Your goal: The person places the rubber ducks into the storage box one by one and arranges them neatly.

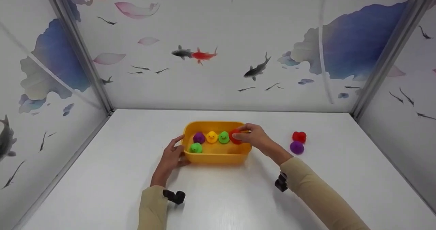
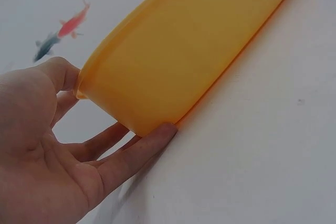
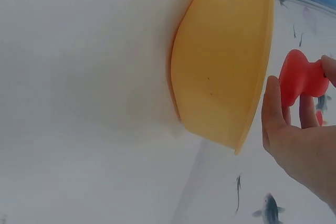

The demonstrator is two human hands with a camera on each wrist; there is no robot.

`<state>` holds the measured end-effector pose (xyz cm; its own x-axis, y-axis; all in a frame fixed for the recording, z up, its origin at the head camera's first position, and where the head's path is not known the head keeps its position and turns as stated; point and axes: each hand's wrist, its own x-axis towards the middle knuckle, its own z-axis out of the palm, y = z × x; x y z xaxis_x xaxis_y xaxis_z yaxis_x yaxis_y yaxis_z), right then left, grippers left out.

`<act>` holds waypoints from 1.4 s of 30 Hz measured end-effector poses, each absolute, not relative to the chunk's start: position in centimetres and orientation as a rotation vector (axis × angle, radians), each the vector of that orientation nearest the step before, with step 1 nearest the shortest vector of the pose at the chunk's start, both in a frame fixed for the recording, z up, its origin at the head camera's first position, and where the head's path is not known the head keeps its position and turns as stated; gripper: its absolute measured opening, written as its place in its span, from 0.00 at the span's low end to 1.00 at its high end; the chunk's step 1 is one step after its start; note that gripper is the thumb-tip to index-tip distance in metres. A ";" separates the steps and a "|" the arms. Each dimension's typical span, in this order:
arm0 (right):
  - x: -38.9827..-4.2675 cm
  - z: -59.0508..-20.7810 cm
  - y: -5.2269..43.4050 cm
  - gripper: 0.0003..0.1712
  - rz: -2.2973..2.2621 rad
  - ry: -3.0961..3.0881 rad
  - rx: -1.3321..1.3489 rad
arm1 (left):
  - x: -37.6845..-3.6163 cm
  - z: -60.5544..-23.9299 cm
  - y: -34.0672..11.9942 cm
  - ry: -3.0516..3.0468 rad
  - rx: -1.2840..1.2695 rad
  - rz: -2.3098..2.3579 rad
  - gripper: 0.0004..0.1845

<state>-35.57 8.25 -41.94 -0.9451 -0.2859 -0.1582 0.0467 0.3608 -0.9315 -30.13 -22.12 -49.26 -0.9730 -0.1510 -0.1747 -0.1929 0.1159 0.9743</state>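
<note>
A yellow plastic tub [image 1: 218, 159] stands on the white table in the head view. Inside are a purple toy duck [image 1: 199, 138], a yellow duck [image 1: 212, 137] and two green ducks, one green duck [image 1: 223, 137] in the back row and another green duck [image 1: 196, 148] at the front left. My left hand [image 1: 172, 158] holds the tub's left end, a bent digit on the rim and other fingertips against the lower wall [image 2: 157, 77]. Over the tub's right end, my right hand [image 1: 253, 137] pinches a red toy duck [image 3: 298, 77], raised above the rim in the right wrist view.
To the right of the tub, a red duck [image 1: 299, 136] and a purple duck [image 1: 297, 147] lie side by side on the table [image 1: 218, 196]. White panels with printed fish enclose the table at the back and both sides. Each wrist wears a black camera mount.
</note>
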 end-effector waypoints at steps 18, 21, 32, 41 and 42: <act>-36.5 -42.5 4.4 0.25 -1.618 2.337 -0.202 | -30.5 -49.3 -22.2 2.284 -0.382 2.050 0.26; -36.6 -42.5 3.8 0.26 -1.628 2.337 -0.216 | -30.5 -49.2 -22.2 2.289 -0.384 2.051 0.26; -36.8 -42.8 1.8 0.20 -1.638 2.300 -0.182 | -30.2 -49.3 -22.0 2.294 -0.353 2.070 0.27; -36.3 -43.5 0.5 0.17 -1.608 2.264 -0.189 | -30.2 -49.2 -22.1 2.303 -0.368 2.047 0.27; -36.3 -43.5 0.4 0.17 -1.597 2.264 -0.170 | -30.2 -49.2 -22.1 2.303 -0.364 2.045 0.27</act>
<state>-36.28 0.38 -43.52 -0.9266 -0.3023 -0.2236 0.1092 0.3528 -0.9293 -30.21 -22.07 -49.19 -0.9716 -0.1480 -0.1846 -0.2008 0.1032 0.9742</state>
